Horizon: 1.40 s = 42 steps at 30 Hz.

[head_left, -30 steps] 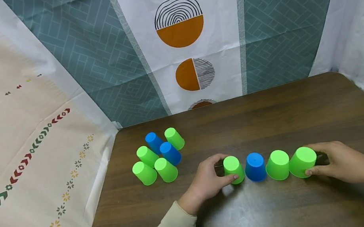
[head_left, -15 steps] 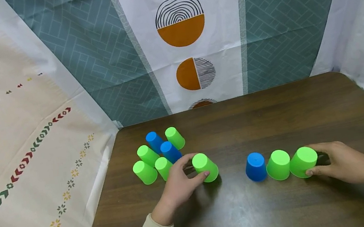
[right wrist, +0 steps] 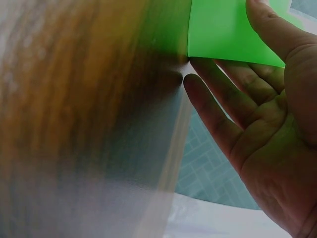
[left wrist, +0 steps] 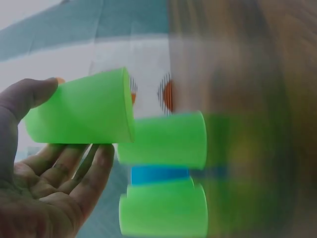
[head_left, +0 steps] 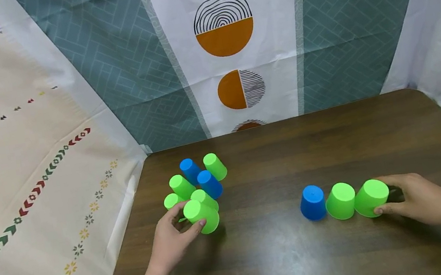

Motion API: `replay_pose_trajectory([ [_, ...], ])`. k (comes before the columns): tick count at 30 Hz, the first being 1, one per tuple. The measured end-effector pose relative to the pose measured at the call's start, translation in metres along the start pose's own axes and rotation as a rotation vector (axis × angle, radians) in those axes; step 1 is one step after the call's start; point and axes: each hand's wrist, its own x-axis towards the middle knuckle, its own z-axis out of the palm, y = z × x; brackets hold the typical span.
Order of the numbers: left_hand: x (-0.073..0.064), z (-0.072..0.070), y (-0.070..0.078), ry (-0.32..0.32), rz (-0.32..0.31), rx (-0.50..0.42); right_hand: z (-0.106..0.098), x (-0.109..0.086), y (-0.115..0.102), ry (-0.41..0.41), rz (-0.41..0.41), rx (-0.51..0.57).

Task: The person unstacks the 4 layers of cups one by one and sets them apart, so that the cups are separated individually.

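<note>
My left hand (head_left: pixel 171 243) grips an upside-down green cup (head_left: pixel 201 217) between thumb and fingers at the front of the left group. In the left wrist view, this green cup (left wrist: pixel 81 109) hangs clear of the table, its rim apart from the tabletop. On the right, my right hand (head_left: pixel 410 199) holds the end green cup (head_left: pixel 372 198) of a short row, thumb in front and fingers behind. That cup's rim meets the tabletop in the right wrist view (right wrist: pixel 237 32). Beside it stand another green cup (head_left: pixel 340 201) and a blue cup (head_left: pixel 313 203), both upside down.
Behind the left hand, several upturned cups stand close together, among them a blue cup (head_left: pixel 210 184) and a green cup (head_left: pixel 215 166). The brown wooden table (head_left: pixel 285 263) ends at a patterned cloth (head_left: pixel 235 67) behind. A pale embroidered cloth (head_left: pixel 38 197) borders the left edge.
My left hand has lifted the green cup from the left end of the row and carried it leftward to the group. The right hand stays on its cup.
</note>
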Motion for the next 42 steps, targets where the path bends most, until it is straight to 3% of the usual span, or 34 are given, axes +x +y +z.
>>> replay_pose_trajectory([
  [7,-0.02,-0.028,-0.023,0.052,-0.075,0.053,0.0,0.0,0.0,-0.002,0.008,-0.012],
  [14,-0.021,-0.045,-0.046,0.121,-0.131,0.121,0.001,0.0,-0.002,0.0,0.015,0.009],
  [29,-0.011,-0.053,-0.067,0.135,-0.225,0.132,0.002,-0.001,-0.004,0.005,0.007,0.004],
  [42,-0.006,-0.052,-0.07,0.125,-0.228,0.165,0.002,0.0,-0.002,0.002,0.014,0.01],
])
